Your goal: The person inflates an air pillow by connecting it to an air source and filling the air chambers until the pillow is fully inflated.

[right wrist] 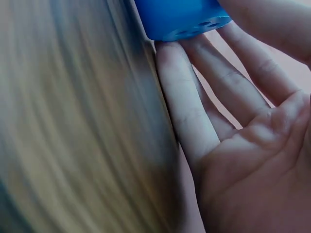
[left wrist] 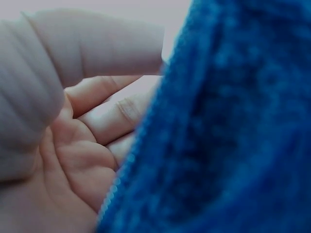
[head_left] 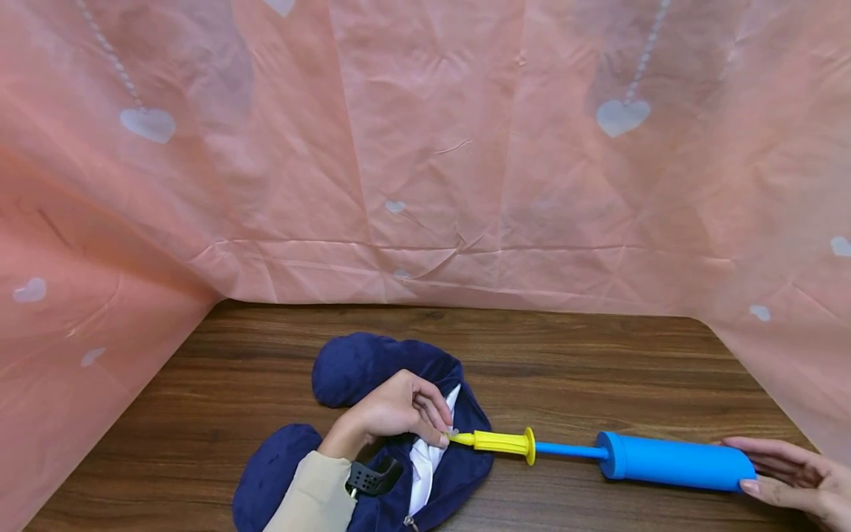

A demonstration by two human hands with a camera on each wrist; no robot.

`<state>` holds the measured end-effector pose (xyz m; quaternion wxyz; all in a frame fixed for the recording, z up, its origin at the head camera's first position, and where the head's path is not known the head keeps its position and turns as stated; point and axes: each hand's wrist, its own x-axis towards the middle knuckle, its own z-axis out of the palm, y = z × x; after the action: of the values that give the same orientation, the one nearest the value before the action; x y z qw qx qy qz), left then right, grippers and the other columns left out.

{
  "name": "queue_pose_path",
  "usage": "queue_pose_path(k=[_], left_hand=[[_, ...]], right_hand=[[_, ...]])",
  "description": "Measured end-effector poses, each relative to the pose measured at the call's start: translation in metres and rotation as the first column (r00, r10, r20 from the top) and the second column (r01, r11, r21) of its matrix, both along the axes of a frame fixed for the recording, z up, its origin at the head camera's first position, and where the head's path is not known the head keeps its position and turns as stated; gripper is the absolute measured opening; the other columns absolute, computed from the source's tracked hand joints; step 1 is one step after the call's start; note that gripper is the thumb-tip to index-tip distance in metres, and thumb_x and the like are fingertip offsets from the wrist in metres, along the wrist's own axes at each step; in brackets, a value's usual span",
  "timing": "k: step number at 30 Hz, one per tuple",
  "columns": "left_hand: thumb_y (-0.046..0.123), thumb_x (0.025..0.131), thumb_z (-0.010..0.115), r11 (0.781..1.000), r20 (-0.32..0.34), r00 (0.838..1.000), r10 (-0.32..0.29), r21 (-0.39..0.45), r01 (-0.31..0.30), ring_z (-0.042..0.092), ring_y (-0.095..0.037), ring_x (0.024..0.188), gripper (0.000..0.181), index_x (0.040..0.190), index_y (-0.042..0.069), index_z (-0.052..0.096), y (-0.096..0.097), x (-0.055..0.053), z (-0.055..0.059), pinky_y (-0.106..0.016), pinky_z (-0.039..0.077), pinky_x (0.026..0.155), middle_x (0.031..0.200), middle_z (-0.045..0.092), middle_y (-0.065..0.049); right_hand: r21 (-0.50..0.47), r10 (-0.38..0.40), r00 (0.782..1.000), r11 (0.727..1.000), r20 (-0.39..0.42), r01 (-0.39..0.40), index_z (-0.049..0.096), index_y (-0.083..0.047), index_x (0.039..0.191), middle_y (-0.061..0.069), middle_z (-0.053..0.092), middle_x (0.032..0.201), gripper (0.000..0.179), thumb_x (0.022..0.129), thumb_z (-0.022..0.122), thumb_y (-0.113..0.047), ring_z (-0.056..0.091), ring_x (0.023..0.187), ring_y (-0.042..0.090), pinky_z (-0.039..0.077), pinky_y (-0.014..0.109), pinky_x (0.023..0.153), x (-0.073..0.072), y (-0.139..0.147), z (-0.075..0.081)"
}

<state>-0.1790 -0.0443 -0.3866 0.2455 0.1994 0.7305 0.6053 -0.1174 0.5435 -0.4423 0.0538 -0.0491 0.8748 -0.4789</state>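
Observation:
A navy U-shaped neck pillow (head_left: 372, 362) lies on the table, its zipper open and a white inner lining (head_left: 422, 473) showing. My left hand (head_left: 402, 406) reaches over the pillow and pinches a small clear valve at the opening. Into that valve points the yellow nozzle (head_left: 503, 442) of a balloon pump, whose blue rod extends from the blue barrel (head_left: 678, 462). At the barrel's far end my right hand (head_left: 791, 473) holds it between thumb and fingertips. Close up in the left wrist view, blue fabric (left wrist: 233, 116) with zipper teeth hides the fingertips.
The wood-grain table (head_left: 565, 355) carries the pillow and pump. A pink curtain (head_left: 425, 148) with white hearts encloses the back and both sides. A zipper pull (head_left: 410, 522) hangs at the pillow's near edge.

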Motion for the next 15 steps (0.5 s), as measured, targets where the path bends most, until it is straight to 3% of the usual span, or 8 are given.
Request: queue_pose_path(k=[4,9,12,15], left_hand=[[-0.01,0.078,0.088,1.0,0.007,1.0,-0.001,0.003,0.001,0.076,-0.011,0.076,0.021,0.097,-0.006,0.079,0.0,0.0,-0.001,-0.023,0.059,0.073,0.086,0.081,-0.013],[-0.011,0.078,0.087,1.0,0.014,1.0,-0.004,0.004,0.004,0.076,-0.011,0.077,0.022,0.097,-0.006,0.078,-0.001,0.0,-0.001,-0.023,0.06,0.073,0.086,0.081,-0.011],[-0.011,0.078,0.087,1.0,0.01,1.0,-0.005,0.004,0.005,0.076,-0.011,0.077,0.022,0.097,-0.006,0.078,-0.001,0.0,-0.001,-0.022,0.06,0.073,0.086,0.081,-0.011],[-0.01,0.078,0.088,1.0,0.005,1.0,-0.005,0.002,0.005,0.076,-0.011,0.077,0.022,0.097,-0.006,0.079,-0.001,-0.001,-0.001,-0.022,0.059,0.073,0.086,0.081,-0.011]], right_hand=[[-0.094,0.009,0.993,0.995,-0.121,-0.021,0.069,-0.031,0.137,-0.038,0.066,0.125,0.065,0.096,0.064,0.018,0.061,0.109,-0.021,0.052,0.008,0.08,0.0,0.022,-0.018],[-0.012,0.062,0.961,0.998,-0.271,-0.068,0.065,-0.025,0.143,-0.04,0.06,0.131,0.071,0.093,0.061,0.025,0.055,0.116,-0.025,0.047,0.002,0.085,-0.002,0.037,-0.032],[-0.096,0.107,0.933,0.984,-0.345,-0.148,0.064,-0.017,0.146,-0.037,0.062,0.134,0.076,0.09,0.056,0.033,0.055,0.123,-0.022,0.047,0.001,0.09,-0.003,0.042,-0.038],[-0.217,0.109,0.927,0.956,-0.36,-0.197,0.064,-0.016,0.146,-0.033,0.065,0.134,0.079,0.088,0.053,0.036,0.059,0.124,-0.018,0.049,0.002,0.091,-0.003,0.044,-0.041]])
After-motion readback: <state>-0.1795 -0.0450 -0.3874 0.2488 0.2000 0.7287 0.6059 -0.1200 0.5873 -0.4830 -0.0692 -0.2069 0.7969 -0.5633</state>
